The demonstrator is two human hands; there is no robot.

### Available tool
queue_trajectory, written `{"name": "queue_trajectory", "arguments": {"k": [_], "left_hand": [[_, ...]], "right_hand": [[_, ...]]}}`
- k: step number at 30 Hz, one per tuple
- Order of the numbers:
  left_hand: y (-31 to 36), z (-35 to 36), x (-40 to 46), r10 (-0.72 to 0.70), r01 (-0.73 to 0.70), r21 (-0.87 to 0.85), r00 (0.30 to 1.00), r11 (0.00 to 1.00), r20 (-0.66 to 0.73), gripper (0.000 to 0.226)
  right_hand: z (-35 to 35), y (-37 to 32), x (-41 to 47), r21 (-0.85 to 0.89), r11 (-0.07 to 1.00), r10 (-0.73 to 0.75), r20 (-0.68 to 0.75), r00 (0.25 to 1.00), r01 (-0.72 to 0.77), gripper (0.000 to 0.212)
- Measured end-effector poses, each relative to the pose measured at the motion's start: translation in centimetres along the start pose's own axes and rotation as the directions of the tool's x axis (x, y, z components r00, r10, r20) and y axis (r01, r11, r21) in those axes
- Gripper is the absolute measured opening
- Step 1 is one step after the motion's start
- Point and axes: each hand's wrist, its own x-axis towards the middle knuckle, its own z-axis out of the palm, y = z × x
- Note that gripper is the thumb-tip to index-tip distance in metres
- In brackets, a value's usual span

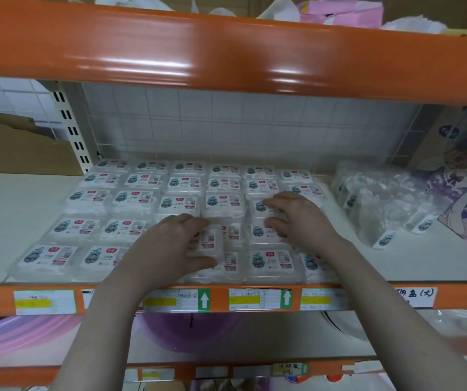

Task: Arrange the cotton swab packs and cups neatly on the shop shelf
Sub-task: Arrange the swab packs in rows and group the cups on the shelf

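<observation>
On the shelf, a swab pack sits between left-hand fingers.

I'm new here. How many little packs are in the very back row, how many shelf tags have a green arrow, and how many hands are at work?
Cotton swab packs, back row: 6
Green-arrow tags: 2
Hands (left hand, right hand): 2
Total: 10

So the white shop shelf with the orange front rail has flat clear plastic cotton swab packs with cartoon labels laid out in a tidy grid, rows running front to back. Right beside them sits a loose heap of clear plastic-wrapped cups.
</observation>
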Motion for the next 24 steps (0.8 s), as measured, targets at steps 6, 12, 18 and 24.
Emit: {"name": "queue_trajectory", "arguments": {"k": [6, 12, 18, 24], "left_hand": [[-0.4, -0.2, -0.3, 0.016, -0.016, -0.007, 1.000, 1.000, 0.012, 0.074], [-1.3, -0.6, -0.7, 0.053, -0.053, -0.018, 0.999, 0.998, 0.004, 0.074], [-2.3, -0.8, -1.4, 0.096, -0.096, -0.050, 0.995, 0.994, -0.003, 0.072], [-3.0, -0.8, -2.0, 0.137, -0.136, -0.064, 0.991, 0.989, 0.008, 0.073]], "right_hand": [[0.3, -0.5, 0.5, -0.045, 0.999, -0.003, -0.012, 1.000, 0.003, 0.041], [0.8, -1.1, 0.8, -0.090, 0.996, 0.016, -0.041, 0.999, -0.020, 0.040], [1.4, -1.6, 0.9, -0.126, 0.991, 0.036, -0.082, 0.996, -0.046, 0.041], [2.1, -2.3, -1.3, -0.107, 0.991, 0.050, -0.300, 0.953, -0.086, 0.035]]}}
